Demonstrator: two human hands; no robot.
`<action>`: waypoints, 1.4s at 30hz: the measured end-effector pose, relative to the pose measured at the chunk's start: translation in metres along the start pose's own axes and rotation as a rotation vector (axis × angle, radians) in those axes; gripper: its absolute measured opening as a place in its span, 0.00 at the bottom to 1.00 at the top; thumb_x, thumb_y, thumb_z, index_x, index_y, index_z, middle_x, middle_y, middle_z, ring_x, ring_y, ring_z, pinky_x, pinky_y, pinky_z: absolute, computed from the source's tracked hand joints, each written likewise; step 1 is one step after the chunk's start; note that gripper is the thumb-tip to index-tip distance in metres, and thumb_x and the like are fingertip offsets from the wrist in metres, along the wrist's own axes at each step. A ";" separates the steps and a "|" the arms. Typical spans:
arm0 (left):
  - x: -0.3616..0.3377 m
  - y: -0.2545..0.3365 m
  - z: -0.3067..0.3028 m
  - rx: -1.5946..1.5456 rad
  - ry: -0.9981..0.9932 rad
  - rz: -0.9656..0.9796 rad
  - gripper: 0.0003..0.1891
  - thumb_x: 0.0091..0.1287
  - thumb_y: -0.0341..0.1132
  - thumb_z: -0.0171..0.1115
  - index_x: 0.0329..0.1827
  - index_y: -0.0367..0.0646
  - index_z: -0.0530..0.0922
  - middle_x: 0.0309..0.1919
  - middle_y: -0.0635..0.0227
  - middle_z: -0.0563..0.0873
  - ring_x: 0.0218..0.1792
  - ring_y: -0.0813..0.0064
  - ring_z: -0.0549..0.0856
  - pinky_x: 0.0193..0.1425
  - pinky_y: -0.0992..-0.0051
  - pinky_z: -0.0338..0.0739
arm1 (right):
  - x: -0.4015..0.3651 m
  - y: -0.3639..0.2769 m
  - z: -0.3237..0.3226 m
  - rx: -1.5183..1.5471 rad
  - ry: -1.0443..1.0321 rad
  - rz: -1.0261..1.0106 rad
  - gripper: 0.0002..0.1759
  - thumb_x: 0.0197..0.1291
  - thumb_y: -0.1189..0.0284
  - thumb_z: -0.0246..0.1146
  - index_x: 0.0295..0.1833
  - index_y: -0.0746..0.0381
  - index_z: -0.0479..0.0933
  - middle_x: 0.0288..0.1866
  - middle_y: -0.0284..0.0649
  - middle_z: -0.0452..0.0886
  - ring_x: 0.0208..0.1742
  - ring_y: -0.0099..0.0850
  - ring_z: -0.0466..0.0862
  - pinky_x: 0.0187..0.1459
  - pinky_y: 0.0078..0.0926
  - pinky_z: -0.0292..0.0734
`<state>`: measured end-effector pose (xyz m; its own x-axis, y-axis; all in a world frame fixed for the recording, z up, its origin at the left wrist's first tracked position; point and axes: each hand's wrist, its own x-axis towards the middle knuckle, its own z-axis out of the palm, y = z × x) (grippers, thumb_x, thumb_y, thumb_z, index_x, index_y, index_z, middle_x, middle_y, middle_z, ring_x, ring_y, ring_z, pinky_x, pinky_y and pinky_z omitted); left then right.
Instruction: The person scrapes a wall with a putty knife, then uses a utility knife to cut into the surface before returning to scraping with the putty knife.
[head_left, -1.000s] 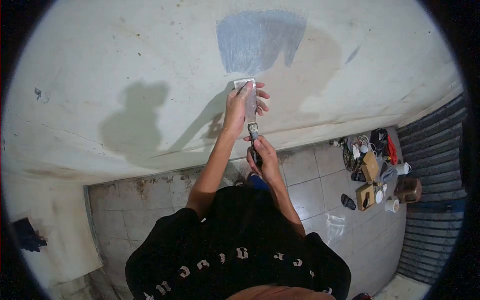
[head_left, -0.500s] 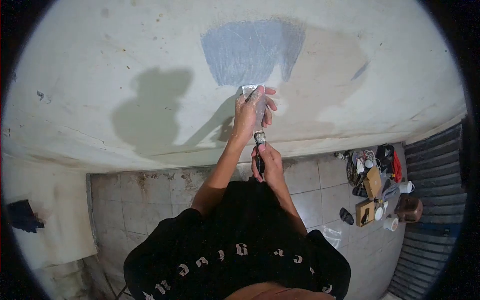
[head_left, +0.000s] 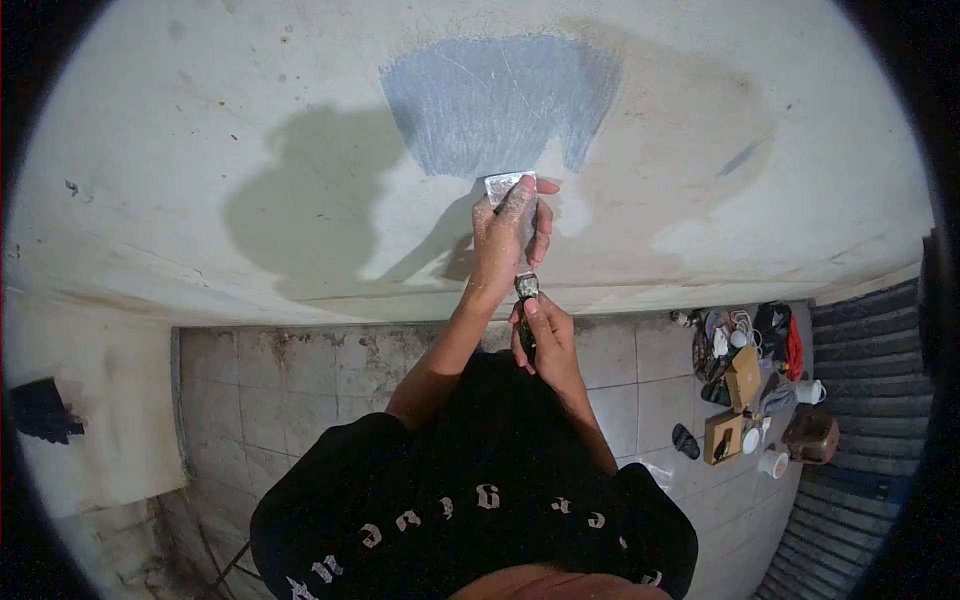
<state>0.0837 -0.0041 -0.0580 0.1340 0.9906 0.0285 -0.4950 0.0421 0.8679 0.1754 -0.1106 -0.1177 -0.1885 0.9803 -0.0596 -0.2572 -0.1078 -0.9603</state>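
A long scraper with a wide metal blade and a dark handle points up at the pale wall. My left hand wraps round its blade part, the thumb on the face just below the edge. Lower down, my right hand is closed on the handle. The blade's edge lies at the bottom of a blue-grey scraped patch. Whitish dust coats the left thumb and part of the blade.
Tiled floor runs below the wall. At the right are a heap of clothes and cables, open cardboard boxes, white cups, a sandal, a brown container and a corrugated shutter.
The blue-grey patch appears slightly wider in view. Both hands and the scraper have shifted slightly right and down in the picture, while the floor items have shifted a little.
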 end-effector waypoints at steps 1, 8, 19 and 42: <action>-0.001 0.002 0.000 -0.011 0.014 0.006 0.20 0.75 0.46 0.52 0.45 0.33 0.79 0.17 0.69 0.75 0.09 0.80 0.70 0.12 0.79 0.59 | 0.001 0.002 -0.002 -0.017 -0.005 -0.015 0.20 0.77 0.59 0.45 0.39 0.63 0.70 0.12 0.33 0.68 0.09 0.19 0.64 0.13 0.18 0.55; -0.001 0.005 -0.002 -0.003 -0.014 -0.012 0.21 0.74 0.46 0.53 0.44 0.32 0.78 0.17 0.70 0.74 0.09 0.81 0.69 0.12 0.79 0.59 | 0.001 -0.001 0.004 0.006 -0.030 0.003 0.19 0.77 0.59 0.45 0.40 0.63 0.70 0.14 0.34 0.69 0.11 0.20 0.67 0.13 0.18 0.56; 0.001 0.016 -0.008 0.154 -0.058 -0.030 0.18 0.76 0.43 0.51 0.42 0.34 0.79 0.16 0.71 0.76 0.09 0.83 0.71 0.11 0.81 0.60 | -0.003 0.000 0.031 0.102 0.055 -0.015 0.13 0.73 0.68 0.54 0.54 0.65 0.66 0.25 0.40 0.76 0.17 0.22 0.72 0.20 0.19 0.65; 0.025 -0.007 -0.050 -1.290 -0.989 -0.794 0.21 0.75 0.52 0.50 0.39 0.40 0.73 0.22 0.70 0.77 0.18 0.80 0.75 0.19 0.79 0.71 | -0.004 -0.002 0.102 -0.229 0.667 -0.313 0.19 0.69 0.75 0.58 0.63 0.70 0.70 0.42 0.36 0.80 0.35 0.17 0.72 0.36 0.17 0.69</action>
<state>0.0475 0.0265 -0.0876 0.8132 0.2717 0.5147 -0.2849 0.9570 -0.0549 0.0798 -0.1311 -0.0876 0.4907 0.8596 0.1421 0.0115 0.1567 -0.9876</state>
